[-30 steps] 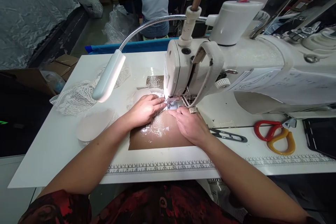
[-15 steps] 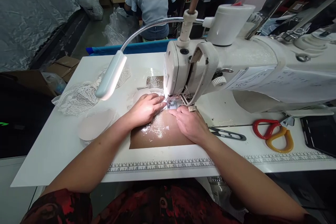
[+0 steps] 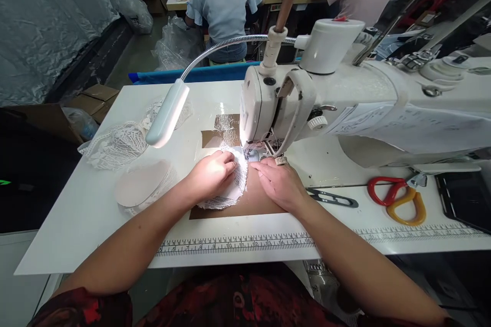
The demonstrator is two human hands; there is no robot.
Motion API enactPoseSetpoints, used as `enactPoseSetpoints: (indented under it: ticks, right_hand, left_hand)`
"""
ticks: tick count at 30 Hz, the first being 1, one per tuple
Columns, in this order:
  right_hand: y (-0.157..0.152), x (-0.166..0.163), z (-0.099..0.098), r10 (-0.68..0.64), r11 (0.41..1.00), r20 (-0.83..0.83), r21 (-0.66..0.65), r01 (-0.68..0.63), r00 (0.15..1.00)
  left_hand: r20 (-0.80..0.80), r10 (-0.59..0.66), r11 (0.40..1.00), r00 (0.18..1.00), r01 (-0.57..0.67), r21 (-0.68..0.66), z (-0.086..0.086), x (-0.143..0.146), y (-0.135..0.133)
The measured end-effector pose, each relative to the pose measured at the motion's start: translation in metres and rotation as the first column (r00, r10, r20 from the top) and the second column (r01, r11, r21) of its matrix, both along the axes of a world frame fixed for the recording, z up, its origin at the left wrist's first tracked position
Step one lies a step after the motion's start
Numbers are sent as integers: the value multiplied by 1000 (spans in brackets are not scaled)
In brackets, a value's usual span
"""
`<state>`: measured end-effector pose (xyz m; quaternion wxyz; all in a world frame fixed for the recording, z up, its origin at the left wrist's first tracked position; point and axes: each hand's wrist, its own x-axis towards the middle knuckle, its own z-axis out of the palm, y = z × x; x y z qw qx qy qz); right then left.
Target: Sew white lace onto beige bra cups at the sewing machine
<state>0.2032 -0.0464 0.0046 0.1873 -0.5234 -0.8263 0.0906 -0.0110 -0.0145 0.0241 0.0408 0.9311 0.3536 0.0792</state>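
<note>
My left hand (image 3: 215,173) is closed, its curled fingers on a rounded white lace piece (image 3: 240,181) left of the needle. The lace piece lies over brown tape (image 3: 268,203) stuck to the machine bed, its right edge close to the presser foot (image 3: 249,154). Part of it is hidden under the hand. My right hand (image 3: 280,181) rests flat on the tape just right of the needle, fingers stretched toward the presser foot and apart from the lace. The sewing machine (image 3: 261,102) stands above both hands.
A pale oval pad with lace (image 3: 142,184) and loose white lace (image 3: 118,145) lie left. Thread snips (image 3: 333,197), red-and-yellow-handled scissors (image 3: 406,199) and a dark phone-like slab (image 3: 466,199) lie right. A lamp (image 3: 168,112) hangs over the table (image 3: 69,225). Other people sit beyond.
My left hand has drawn the lace piece toward me and turned it, curling its fingers; more brown tape shows behind. My right hand has barely moved. The view has shifted slightly.
</note>
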Motion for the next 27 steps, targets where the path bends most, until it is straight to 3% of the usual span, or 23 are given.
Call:
enactPoseSetpoints:
  ticks: [7, 18, 27]
  right_hand:
    - [0, 1, -5, -4, 999, 21, 31, 4, 1000]
    - [0, -2, -3, 32, 997, 4, 72, -32, 999]
    - [-1, -1, -4, 51, 997, 2, 60, -51, 999]
  left_hand:
    - [70, -107, 993, 992, 103, 56, -11, 5, -1]
    - [-2, -65, 996, 998, 65, 60, -20, 7, -2]
    - [-38, -20, 999, 999, 21, 28, -16, 13, -4]
